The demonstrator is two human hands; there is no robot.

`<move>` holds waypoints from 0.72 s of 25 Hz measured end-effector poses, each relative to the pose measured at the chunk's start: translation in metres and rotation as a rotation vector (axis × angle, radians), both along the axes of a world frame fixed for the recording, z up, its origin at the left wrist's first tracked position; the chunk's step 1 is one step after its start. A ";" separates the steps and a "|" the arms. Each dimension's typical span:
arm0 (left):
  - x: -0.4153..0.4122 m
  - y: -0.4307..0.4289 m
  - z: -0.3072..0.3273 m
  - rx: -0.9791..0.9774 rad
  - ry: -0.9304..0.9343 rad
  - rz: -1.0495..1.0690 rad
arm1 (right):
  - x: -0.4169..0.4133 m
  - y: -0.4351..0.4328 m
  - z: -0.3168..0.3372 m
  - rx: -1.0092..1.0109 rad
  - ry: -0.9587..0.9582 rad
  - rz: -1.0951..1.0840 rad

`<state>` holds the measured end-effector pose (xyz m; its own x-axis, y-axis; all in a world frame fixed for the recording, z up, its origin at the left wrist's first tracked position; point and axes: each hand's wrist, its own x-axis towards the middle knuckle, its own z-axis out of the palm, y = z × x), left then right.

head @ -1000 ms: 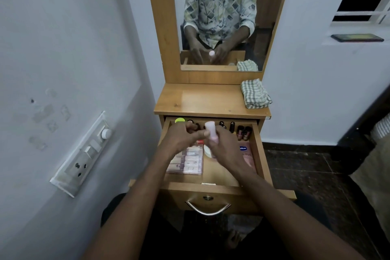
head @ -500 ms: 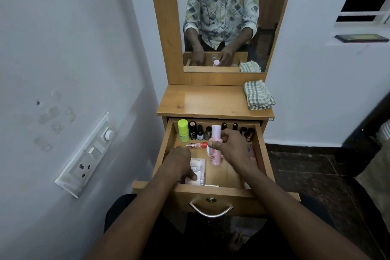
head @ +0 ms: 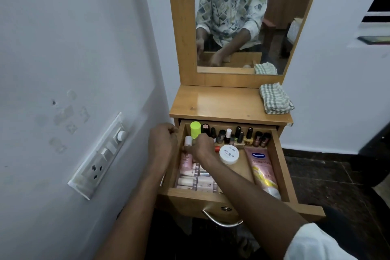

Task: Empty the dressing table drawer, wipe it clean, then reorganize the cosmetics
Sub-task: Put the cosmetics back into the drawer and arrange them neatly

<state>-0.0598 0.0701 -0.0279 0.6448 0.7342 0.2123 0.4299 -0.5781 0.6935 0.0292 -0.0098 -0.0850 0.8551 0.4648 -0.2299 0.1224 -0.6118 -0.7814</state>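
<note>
The drawer (head: pixel 281 167) stands pulled out under the wooden surface (head: pixel 219 103), already filled again, so the work looks to be in its last stage: putting the cosmetics back in order. The right hand (head: pixel 203 146) reaches across to the drawer's left side, its grip closed on a pink bottle (head: pixel 186 159) with a white cap. The bottle lies along the left wall, cap toward the back, probably because that strip suits a long item. The left hand (head: pixel 163 143) sits at the drawer's left wall with fingers curled. Perhaps it steadies the drawer, but whether its grip holds the wood cannot be told. A row of nail polish bottles (head: pixel 238 136) stands upright against the back wall beside a green-capped bottle (head: pixel 195 130), likely so that the small ones stay visible. A white jar (head: pixel 229 154) sits in the middle and a Vaseline tube (head: pixel 262 169) lies flat along the right wall. Pale tubes in a clear box (head: pixel 198 179) fill the front left corner. A folded checked cloth (head: pixel 275 101) rests on the surface, out of the way.
</note>
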 end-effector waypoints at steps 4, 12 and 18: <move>-0.004 -0.001 -0.012 -0.006 0.013 -0.102 | 0.008 0.008 -0.005 0.013 0.071 -0.049; 0.002 -0.029 -0.014 0.017 0.448 -0.317 | 0.033 -0.039 0.018 -0.083 0.111 0.188; -0.001 -0.066 -0.038 0.172 0.836 -0.420 | 0.051 -0.072 0.015 -0.074 0.145 0.176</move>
<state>-0.0607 0.0044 -0.0658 0.8409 0.4093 -0.3541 0.4822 -0.8638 0.1465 0.0806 -0.0817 -0.0698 0.7179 0.5812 -0.3832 0.1219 -0.6470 -0.7527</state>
